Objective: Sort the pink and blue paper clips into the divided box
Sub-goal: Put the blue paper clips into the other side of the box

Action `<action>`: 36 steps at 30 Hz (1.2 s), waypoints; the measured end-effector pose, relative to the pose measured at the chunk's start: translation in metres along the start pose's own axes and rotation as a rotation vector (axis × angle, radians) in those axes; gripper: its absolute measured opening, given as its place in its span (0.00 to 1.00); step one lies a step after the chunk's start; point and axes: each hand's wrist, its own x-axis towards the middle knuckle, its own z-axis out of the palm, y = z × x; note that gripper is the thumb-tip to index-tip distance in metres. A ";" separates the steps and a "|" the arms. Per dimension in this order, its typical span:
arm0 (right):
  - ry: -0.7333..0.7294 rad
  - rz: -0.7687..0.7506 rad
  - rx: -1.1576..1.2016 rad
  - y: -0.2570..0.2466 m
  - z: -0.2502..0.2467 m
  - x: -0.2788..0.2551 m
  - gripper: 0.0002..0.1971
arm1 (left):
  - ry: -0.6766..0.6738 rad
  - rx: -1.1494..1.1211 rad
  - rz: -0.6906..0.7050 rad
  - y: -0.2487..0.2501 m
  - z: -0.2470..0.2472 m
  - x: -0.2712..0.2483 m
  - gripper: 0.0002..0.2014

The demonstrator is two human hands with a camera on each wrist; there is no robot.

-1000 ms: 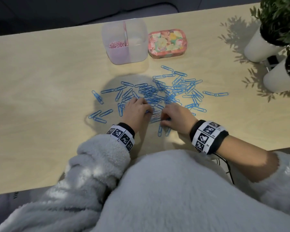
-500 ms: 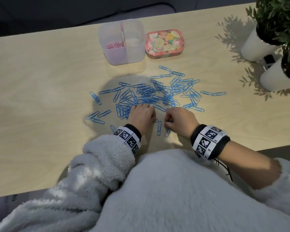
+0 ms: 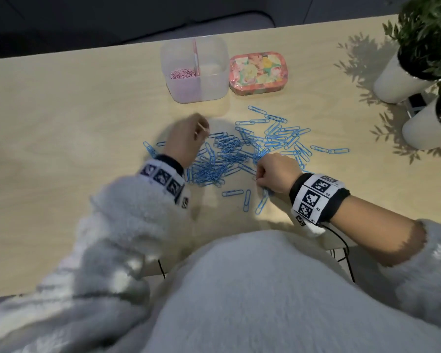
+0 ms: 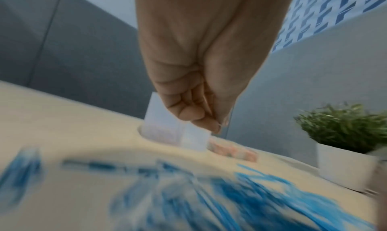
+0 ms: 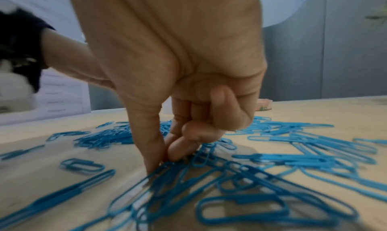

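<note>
L hand blurred above blue clips nr divided box, fingers bunched, contents unclear; R hand pinches clips lying every which way.

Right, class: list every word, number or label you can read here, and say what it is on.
"R3", "R2", "R1": tiny, they seem to read so, beside the square markers on the right wristband.
Floral tin: front mark too small to read.
Left wristband: blurred, unreadable.

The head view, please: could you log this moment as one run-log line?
left hand: raised toward divided box, pinching something small | right hand: pinching blue clips on table | pink clips: left compartment | right compartment: looks empty
</note>
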 end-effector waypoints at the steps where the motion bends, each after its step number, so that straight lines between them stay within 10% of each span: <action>1: -0.012 -0.001 -0.011 -0.001 -0.001 0.001 0.04 | 0.069 0.022 0.020 -0.001 -0.013 0.015 0.06; 10: 0.071 -0.073 -0.045 -0.010 -0.004 -0.003 0.03 | 0.263 0.053 -0.060 -0.018 -0.051 0.111 0.13; 19: 0.364 -0.252 0.388 -0.063 -0.091 0.073 0.04 | 0.346 0.214 0.069 -0.026 -0.036 0.076 0.12; 31: 0.384 -0.377 0.456 -0.108 -0.109 0.128 0.11 | -0.265 0.267 0.157 -0.048 0.015 -0.064 0.16; 36: -0.079 -0.533 0.165 -0.056 -0.026 0.062 0.10 | -0.264 0.381 0.299 -0.044 0.031 -0.075 0.17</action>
